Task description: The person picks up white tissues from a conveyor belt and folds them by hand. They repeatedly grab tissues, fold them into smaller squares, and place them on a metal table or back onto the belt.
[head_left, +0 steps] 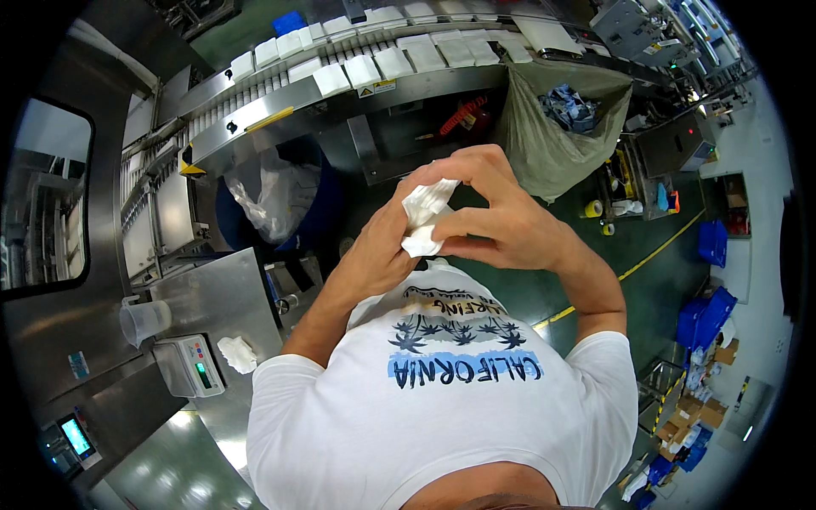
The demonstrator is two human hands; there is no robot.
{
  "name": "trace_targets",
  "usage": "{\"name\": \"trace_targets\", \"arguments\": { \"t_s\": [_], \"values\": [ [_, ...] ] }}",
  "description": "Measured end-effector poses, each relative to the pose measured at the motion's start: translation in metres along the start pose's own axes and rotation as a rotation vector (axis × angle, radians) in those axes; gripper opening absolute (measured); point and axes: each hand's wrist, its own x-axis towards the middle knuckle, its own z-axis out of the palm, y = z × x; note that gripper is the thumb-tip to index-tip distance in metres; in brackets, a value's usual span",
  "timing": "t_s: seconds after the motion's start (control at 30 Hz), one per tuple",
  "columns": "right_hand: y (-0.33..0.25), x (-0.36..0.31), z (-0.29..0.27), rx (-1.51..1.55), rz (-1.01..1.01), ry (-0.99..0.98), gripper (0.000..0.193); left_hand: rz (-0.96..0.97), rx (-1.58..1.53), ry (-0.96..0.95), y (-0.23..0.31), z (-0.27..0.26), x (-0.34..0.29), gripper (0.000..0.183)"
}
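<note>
In front of my chest, a crumpled white wipe [427, 204] is held up between both hands. My left hand [380, 238] grips its left side, with the fingers partly hidden behind it. From the other side, my right hand [510, 217] pinches its lower edge between thumb and finger, while other fingers arch over the top. Beyond the hands, folded white stacks [422, 53] lie in rows along a roller conveyor [255, 100].
Under the conveyor stands a dark blue bin [228, 212] with a clear plastic bag. An olive sack [531, 127] hangs at the right. The left steel table [217, 297] holds a scale [189, 365], a clear jug [144, 321] and a crumpled white piece [238, 354].
</note>
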Motion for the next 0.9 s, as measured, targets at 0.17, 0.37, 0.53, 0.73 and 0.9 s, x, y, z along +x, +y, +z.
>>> {"name": "trace_targets", "arguments": {
  "t_s": [0.17, 0.37, 0.53, 0.73, 0.9],
  "values": [
    [-0.006, -0.011, 0.004, -0.162, -0.176, 0.022, 0.033, 0.061, -0.104, 0.091, -0.006, 0.01, 0.0, 0.074],
    [0.007, -0.024, 0.02, -0.064, -0.129, 0.153, 0.035, 0.037, -0.26, 0.079, -0.01, 0.012, 0.005, 0.074],
    [-0.003, -0.025, 0.006, 0.265, 0.16, 0.166, 0.036, 0.015, -0.423, 0.013, -0.013, 0.016, 0.006, 0.068],
    [-0.008, -0.027, 0.001, 0.241, 0.199, 0.221, 0.034, -0.048, -0.623, -0.033, -0.007, 0.021, 0.012, 0.063],
    [0.0, -0.035, 0.004, 0.08, 0.023, 0.238, 0.033, -0.001, -0.387, 0.042, -0.026, 0.028, 0.014, 0.061]
  ]
}}
